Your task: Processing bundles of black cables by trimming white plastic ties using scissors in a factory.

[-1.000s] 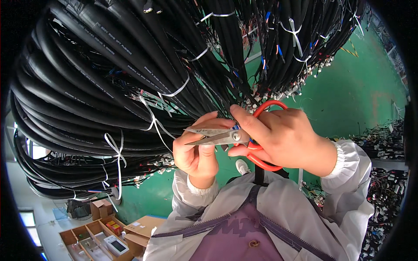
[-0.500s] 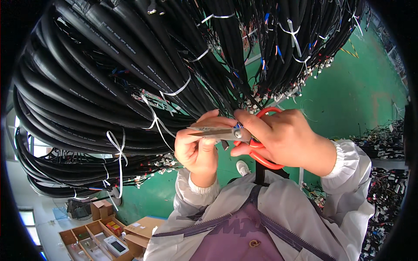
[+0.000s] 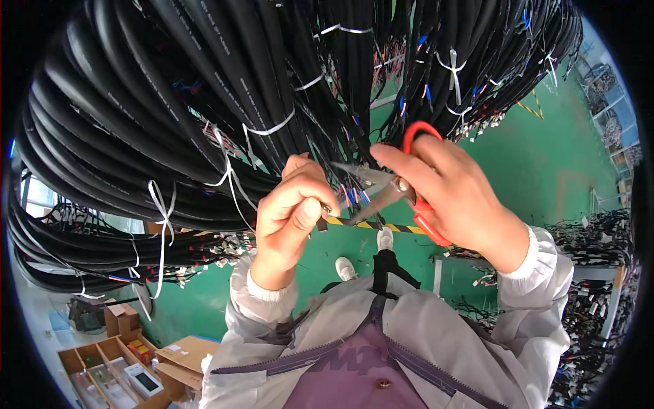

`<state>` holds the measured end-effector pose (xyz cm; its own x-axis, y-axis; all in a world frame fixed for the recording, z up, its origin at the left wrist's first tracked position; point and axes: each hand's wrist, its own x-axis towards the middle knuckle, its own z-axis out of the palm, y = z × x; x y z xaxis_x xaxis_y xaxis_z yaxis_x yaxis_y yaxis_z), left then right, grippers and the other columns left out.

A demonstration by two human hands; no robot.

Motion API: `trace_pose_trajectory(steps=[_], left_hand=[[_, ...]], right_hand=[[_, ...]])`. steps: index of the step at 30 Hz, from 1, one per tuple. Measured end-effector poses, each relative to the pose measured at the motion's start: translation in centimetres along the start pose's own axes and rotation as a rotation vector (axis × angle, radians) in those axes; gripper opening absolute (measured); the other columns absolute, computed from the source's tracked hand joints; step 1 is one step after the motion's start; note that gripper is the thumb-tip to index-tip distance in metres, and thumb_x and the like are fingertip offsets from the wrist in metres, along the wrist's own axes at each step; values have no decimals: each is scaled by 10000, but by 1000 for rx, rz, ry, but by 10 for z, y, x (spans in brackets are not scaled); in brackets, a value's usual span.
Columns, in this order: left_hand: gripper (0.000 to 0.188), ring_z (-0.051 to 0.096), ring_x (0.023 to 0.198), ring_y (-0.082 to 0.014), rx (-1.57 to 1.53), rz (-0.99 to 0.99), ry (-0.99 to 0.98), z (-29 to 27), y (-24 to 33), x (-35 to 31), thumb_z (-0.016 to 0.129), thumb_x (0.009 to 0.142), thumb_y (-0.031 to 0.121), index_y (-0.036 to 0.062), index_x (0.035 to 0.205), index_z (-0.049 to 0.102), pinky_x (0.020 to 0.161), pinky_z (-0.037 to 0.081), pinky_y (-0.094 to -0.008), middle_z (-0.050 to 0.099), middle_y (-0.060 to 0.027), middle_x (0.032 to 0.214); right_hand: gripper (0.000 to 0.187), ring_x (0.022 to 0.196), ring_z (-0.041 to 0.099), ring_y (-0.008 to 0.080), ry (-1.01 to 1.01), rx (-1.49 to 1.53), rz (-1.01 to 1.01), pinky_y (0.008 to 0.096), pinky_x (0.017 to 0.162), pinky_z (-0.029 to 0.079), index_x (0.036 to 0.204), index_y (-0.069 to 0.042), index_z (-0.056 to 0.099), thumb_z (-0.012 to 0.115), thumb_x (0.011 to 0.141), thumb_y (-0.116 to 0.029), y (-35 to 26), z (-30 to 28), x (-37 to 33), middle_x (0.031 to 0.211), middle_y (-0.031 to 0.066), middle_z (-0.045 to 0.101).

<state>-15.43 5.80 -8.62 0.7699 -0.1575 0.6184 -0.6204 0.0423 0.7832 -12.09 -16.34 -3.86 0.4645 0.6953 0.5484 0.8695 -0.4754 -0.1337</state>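
Observation:
My left hand (image 3: 289,213) is closed, thumb up, around a thin black cable (image 3: 322,223). The short end of that cable shows beside the thumb; the rest of it is hidden by the fingers. My right hand (image 3: 458,194) holds scissors (image 3: 403,184) by their red handles. Their blades stand apart, pointing left toward my left hand, without touching the cable. Behind both hands hang thick black cable bundles (image 3: 102,140), bound with white ties (image 3: 272,127). Thin wires with blue and orange ends (image 3: 352,196) show between the hands, behind the blades.
More black cables (image 3: 443,65) with white connectors hang at the upper right. Yellow-black tape (image 3: 402,228) crosses the green floor (image 3: 204,313). A compartmented box (image 3: 102,351) and a cardboard carton (image 3: 184,354) stand at lower left. Heaps of wires (image 3: 589,307) fill the right side.
The hands have moved apart, my left hand to the left and my right hand slightly up and right. The scissor blades, nearly together before, have spread. The view has shifted a little.

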Motion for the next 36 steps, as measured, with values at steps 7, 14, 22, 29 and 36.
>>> trace_pose_trajectory(steps=[7,14,22,29,36], left_hand=[[320,391,765,-203,70,-29,-54,1,5,-3,474,896,311,29,753,520,802,276,-331,485,-42,732],[328,385,773,-208,42,-64,-55,-3,4,-8,478,893,316,18,762,513,793,279,-331,479,-50,739],[324,386,781,-208,-45,-107,-16,-2,2,-10,472,892,314,8,795,512,782,289,-324,474,-57,759],[316,396,780,-212,95,-51,-43,2,-1,-10,459,884,306,10,787,511,782,289,-323,475,-55,745],[311,404,781,-219,106,-19,10,6,1,-9,446,889,297,13,777,507,792,283,-340,482,-60,748]], right_hand=[[442,469,439,151,31,-168,-188,292,426,374,1043,-69,628,673,608,-137,-5,1,5,630,21,413],[379,455,426,133,5,-224,-235,279,414,359,1030,-34,622,685,668,-126,-5,2,6,601,7,390],[388,462,435,131,-45,-242,-236,279,413,360,1033,-25,622,678,663,-129,-8,-3,10,602,10,392],[394,470,441,128,-78,-226,-218,272,420,371,1043,-30,623,665,666,-133,-8,-5,7,607,8,391],[408,483,445,129,-56,-289,-216,274,422,373,1041,-29,633,662,645,-122,-10,-8,5,618,8,387]])
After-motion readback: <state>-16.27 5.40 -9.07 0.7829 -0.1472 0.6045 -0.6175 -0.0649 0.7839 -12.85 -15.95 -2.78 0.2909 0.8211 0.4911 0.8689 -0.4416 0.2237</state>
